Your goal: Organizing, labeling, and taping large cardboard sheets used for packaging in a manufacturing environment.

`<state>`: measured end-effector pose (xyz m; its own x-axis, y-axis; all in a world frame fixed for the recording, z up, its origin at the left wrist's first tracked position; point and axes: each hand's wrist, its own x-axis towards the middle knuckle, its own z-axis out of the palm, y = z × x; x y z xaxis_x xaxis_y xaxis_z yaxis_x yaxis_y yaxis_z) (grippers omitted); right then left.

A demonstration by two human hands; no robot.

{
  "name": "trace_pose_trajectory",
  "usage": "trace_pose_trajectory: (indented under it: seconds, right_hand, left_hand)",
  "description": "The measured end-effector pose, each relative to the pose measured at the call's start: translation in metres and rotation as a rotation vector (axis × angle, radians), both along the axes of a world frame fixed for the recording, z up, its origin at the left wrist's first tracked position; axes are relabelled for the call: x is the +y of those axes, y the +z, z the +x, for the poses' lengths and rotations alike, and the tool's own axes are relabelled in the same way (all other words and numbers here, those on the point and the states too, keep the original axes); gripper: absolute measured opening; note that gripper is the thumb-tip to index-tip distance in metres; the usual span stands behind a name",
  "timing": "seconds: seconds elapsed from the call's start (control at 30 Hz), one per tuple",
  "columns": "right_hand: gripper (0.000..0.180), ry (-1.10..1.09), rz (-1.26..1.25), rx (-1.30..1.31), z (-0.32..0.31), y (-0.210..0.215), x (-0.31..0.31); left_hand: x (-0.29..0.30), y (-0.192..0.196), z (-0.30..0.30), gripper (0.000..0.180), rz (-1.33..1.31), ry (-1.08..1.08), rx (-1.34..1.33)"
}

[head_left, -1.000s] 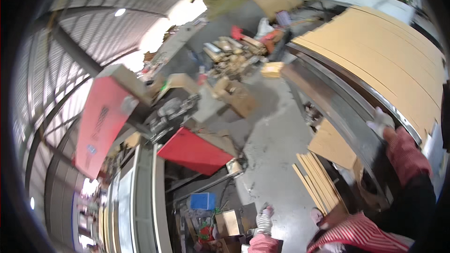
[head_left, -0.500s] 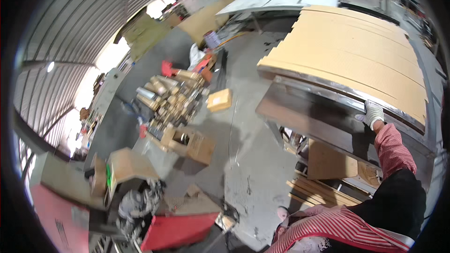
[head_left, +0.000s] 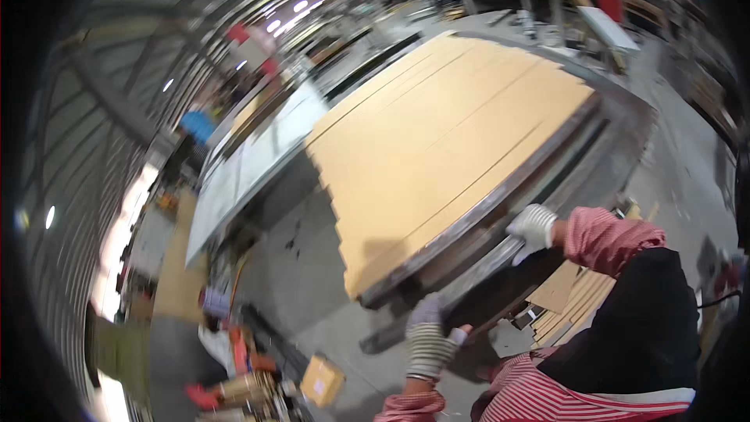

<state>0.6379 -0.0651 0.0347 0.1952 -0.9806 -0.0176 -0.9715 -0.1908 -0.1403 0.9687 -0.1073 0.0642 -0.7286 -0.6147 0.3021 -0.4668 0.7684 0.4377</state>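
My left hand (head_left: 429, 337), in a white and grey striped glove, is beside the near left corner of a large work table. Its fingers stretch toward the table's metal edge and the thumb stands apart, with nothing visible in the hand. My right hand (head_left: 535, 230), gloved alike, is at the long metal rail (head_left: 488, 263) on the table's near side. Its fingers are blurred, so whether they grip the rail is unclear. Tan ribbed boards (head_left: 445, 148) lie side by side across the table top, their left ends stepped.
Left of the boards stands a pale-topped table (head_left: 258, 160). On the floor at lower left are a small cardboard box (head_left: 322, 380) and a pile of cardboard pieces (head_left: 246, 391). Wooden strips (head_left: 574, 309) lie beneath the work table, near my body.
The view has swung right, bringing the whole board-covered table to the middle. My left hand has come into view near its corner. My right hand is still by the metal edge.
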Motion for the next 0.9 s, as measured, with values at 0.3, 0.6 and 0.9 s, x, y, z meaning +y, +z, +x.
trace_pose_trajectory:
  seconds: [0.3, 0.6, 0.9]
  right_hand:
    - [0.052, -0.005, 0.511, -0.077, 0.17, 0.04, -0.026]
    - [0.069, -0.083, 0.634, -0.004, 0.269, 0.136, -0.135]
    - [0.069, -0.026, 0.534, 0.053, 0.292, 0.153, -0.277]
  left_hand:
    - [-0.082, -0.027, 0.059, 0.059, 0.538, -0.316, -0.749]
    - [-0.229, 0.019, 0.139, 0.062, 0.775, -0.648, -0.571]
    - [-0.353, 0.055, 0.129, 0.059, 0.982, -0.763, -0.41]
